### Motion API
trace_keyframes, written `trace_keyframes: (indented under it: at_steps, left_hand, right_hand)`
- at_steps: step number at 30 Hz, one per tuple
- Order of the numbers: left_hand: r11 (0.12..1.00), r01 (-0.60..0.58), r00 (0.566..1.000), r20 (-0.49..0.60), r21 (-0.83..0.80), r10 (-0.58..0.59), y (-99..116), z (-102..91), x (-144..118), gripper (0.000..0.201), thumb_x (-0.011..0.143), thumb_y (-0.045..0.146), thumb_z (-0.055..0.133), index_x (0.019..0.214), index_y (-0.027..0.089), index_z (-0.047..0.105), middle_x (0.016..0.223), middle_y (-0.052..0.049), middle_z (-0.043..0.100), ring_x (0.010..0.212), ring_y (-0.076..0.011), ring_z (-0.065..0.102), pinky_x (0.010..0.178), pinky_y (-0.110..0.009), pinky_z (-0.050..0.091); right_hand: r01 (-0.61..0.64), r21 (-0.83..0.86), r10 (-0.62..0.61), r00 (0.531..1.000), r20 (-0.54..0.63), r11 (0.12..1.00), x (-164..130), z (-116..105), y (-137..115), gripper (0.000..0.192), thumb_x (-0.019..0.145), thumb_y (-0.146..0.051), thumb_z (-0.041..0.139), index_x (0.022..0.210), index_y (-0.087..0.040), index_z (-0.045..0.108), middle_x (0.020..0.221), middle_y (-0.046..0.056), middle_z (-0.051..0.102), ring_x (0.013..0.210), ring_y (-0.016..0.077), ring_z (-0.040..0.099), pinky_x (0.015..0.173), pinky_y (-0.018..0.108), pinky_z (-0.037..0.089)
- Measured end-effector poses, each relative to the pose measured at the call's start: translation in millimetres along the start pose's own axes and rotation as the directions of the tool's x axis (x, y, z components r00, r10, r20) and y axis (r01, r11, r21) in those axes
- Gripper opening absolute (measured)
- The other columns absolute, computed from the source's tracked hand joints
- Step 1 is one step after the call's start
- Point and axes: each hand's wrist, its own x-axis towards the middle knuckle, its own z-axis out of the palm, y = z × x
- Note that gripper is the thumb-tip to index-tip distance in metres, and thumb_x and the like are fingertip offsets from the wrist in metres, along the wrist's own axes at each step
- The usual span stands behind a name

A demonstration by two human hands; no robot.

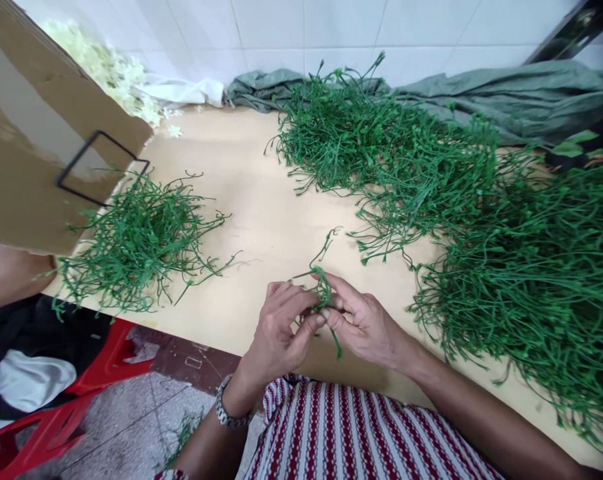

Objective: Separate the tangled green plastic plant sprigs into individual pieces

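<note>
My left hand (280,327) and my right hand (362,320) meet near the front edge of the pale wooden table (261,200). Both pinch one green plastic stem sprig (322,283) between their fingertips; a thin branch of it curls up and away from me. A small heap of green stems (139,243) lies to the left of my hands. A far larger mass of green stems (481,227) covers the table's right side, up to my right forearm.
A cardboard sheet with a black wire handle (46,133) leans at the left. White plastic flowers (111,67) lie at the back left, with grey-green cloth (506,93) along the tiled wall. A red plastic stool (81,393) holding dark cloth stands on the floor, lower left.
</note>
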Motion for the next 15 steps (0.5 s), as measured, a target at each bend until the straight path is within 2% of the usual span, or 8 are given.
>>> trace_keyframes:
  at_steps: [2, 4, 6, 8, 12, 15]
  left_hand:
    - [0.996, 0.078, 0.996, 0.048, -0.051, -0.075, 2, -1.6, 1, 0.009, 0.081, 0.023, 0.051, 0.077, 0.016, 0.054, 0.067, -0.001, 0.055, 0.067, -0.0149, 0.048, 0.071, -0.033, 0.036]
    - [0.988, 0.151, 0.988, 0.05, -0.03, -0.149, 3, -0.8, 2, 0.012, 0.081, 0.024, 0.052, 0.072, 0.016, 0.053, 0.066, -0.001, 0.055, 0.067, -0.015, 0.047, 0.07, -0.033, 0.036]
    - [0.986, 0.169, 0.985, 0.023, 0.011, -0.169, 2, 0.8, 2, 0.015, 0.082, 0.021, 0.049, 0.068, 0.017, 0.051, 0.063, 0.0, 0.053, 0.065, -0.0146, 0.046, 0.069, -0.032, 0.035]
    - [0.99, 0.134, 0.991, -0.011, 0.049, -0.134, 1, 1.6, 1, 0.02, 0.083, 0.016, 0.045, 0.064, 0.017, 0.048, 0.058, 0.001, 0.048, 0.062, -0.0137, 0.044, 0.067, -0.031, 0.034]
    - [0.993, 0.081, 0.997, -0.012, 0.086, -0.08, -1, -2.0, 0, 0.021, 0.083, 0.013, 0.044, 0.062, 0.017, 0.042, 0.057, 0.001, 0.042, 0.061, -0.0133, 0.04, 0.066, -0.03, 0.034]
    - [0.993, 0.115, 0.99, 0.076, 0.02, -0.116, -1, -6.8, 0, 0.015, 0.083, 0.011, 0.042, 0.07, 0.017, 0.045, 0.066, 0.0, 0.047, 0.068, -0.014, 0.043, 0.069, -0.03, 0.036]
  right_hand:
    - [0.028, -0.029, -0.026, 0.997, 0.071, 0.999, -1, -2, -2, 0.054, 0.085, -0.021, 0.043, 0.136, -0.016, 0.024, 0.085, 0.004, 0.063, 0.067, 0.0125, 0.058, 0.063, 0.024, 0.048]
    - [0.043, -0.082, -0.032, 0.991, 0.131, 0.996, -2, -1, -3, 0.06, 0.083, -0.02, 0.045, 0.138, -0.019, 0.019, 0.097, 0.007, 0.062, 0.072, 0.0142, 0.059, 0.066, 0.027, 0.048]
    - [0.042, -0.119, -0.022, 0.987, 0.161, 0.992, -2, 0, -4, 0.064, 0.082, -0.019, 0.046, 0.139, -0.019, 0.017, 0.097, 0.007, 0.062, 0.066, 0.0132, 0.057, 0.062, 0.026, 0.047]
    - [0.022, -0.118, -0.004, 0.989, 0.151, 0.993, -2, -1, -3, 0.063, 0.083, -0.02, 0.046, 0.138, -0.018, 0.017, 0.089, 0.005, 0.062, 0.058, 0.0108, 0.053, 0.056, 0.024, 0.045]
    - [0.007, -0.181, 0.002, 0.999, 0.052, 0.983, 3, -8, -3, 0.049, 0.084, -0.032, 0.048, 0.129, -0.015, 0.037, 0.071, 0.001, 0.055, 0.057, 0.0104, 0.047, 0.055, 0.023, 0.042]
    - [0.057, -0.308, -0.065, 0.998, -0.019, 0.95, 7, -14, -3, 0.044, 0.08, -0.04, 0.055, 0.114, -0.013, 0.052, 0.08, 0.005, 0.054, 0.076, 0.0167, 0.05, 0.069, 0.031, 0.044]
